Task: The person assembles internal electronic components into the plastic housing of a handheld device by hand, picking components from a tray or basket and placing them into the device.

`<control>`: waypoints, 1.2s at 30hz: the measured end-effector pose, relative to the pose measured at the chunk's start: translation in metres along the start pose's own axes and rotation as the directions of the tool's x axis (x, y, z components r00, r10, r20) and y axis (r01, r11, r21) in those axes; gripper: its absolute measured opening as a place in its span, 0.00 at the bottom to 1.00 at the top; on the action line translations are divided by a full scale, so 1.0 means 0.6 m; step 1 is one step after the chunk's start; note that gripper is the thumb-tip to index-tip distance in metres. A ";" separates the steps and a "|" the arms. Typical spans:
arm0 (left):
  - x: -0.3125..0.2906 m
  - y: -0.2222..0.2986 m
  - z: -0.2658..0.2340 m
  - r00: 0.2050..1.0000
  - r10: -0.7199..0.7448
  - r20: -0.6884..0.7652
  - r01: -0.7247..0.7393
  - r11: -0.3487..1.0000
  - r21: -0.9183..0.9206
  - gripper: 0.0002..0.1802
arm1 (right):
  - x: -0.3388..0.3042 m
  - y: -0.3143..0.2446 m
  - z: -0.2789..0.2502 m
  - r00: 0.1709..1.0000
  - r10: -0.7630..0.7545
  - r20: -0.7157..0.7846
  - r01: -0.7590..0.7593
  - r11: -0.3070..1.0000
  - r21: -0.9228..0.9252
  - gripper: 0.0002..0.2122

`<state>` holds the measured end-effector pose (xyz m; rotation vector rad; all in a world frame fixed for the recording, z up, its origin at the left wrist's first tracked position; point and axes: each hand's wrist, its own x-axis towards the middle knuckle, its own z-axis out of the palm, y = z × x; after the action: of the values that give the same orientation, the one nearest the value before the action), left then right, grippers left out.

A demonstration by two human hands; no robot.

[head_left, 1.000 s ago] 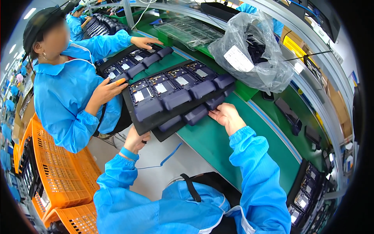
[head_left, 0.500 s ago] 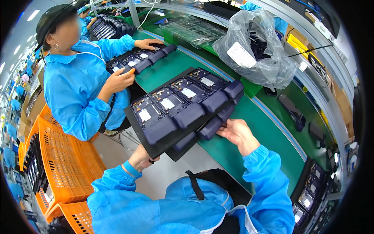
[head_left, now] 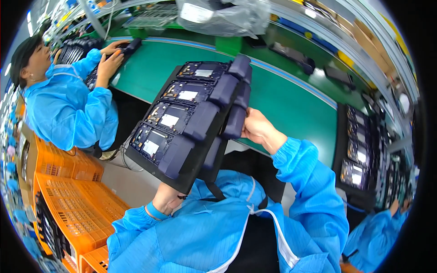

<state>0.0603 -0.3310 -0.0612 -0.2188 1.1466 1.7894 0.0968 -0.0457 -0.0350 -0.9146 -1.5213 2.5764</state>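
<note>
A stack of two black trays (head_left: 178, 181) hangs tilted in front of me, above the near edge of the green work surface. On the upper tray lies a row of several dark navy device housings (head_left: 169, 119), with boards and pale labels exposed and bulky ends along the right. More housings (head_left: 235, 122) show beneath, on the lower tray. My left hand (head_left: 168, 198) grips the stack's near end; its fingers are mostly hidden under it. On the right side, my right hand (head_left: 260, 129) is closed at the lower tray, fingertips against a housing's bulky end.
Another person (head_left: 68, 104) handles similar devices at the left. Orange crates (head_left: 82, 204) stand low left. More loaded trays (head_left: 355, 145) lie at the right, with a person's sleeve (head_left: 378, 239) below. A clear plastic bag (head_left: 223, 18) sits behind the green surface (head_left: 296, 111).
My view has swung right, bringing the right-hand trays and another person's sleeve into sight. The stack has turned more lengthwise and come closer to my body, still in both hands.
</note>
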 end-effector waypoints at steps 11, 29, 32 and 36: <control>0.006 -0.114 0.116 0.966 -0.095 0.239 -0.082 0.766 0.638 0.05 | -0.113 0.032 -0.173 0.931 -0.187 -0.313 0.172 0.982 -0.074 0.14; 0.022 0.114 0.213 0.777 -0.508 0.372 0.430 0.860 0.276 0.10 | -0.169 -0.023 -0.384 0.881 -0.107 -0.460 0.113 0.993 -0.015 0.11; 0.077 0.153 0.267 0.840 -0.263 0.475 0.194 0.962 0.190 0.12 | -0.185 -0.030 -0.386 0.862 -0.115 -0.493 0.053 0.989 -0.139 0.13; 0.172 0.145 0.380 0.805 -0.306 0.508 0.245 0.952 0.184 0.15 | -0.251 -0.075 -0.345 0.531 -0.680 -0.506 0.109 0.647 -0.755 0.14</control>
<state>0.0112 -0.0977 0.0544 0.1690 0.7580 1.3936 0.3106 0.0987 -0.0009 -1.2216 -1.9590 0.9861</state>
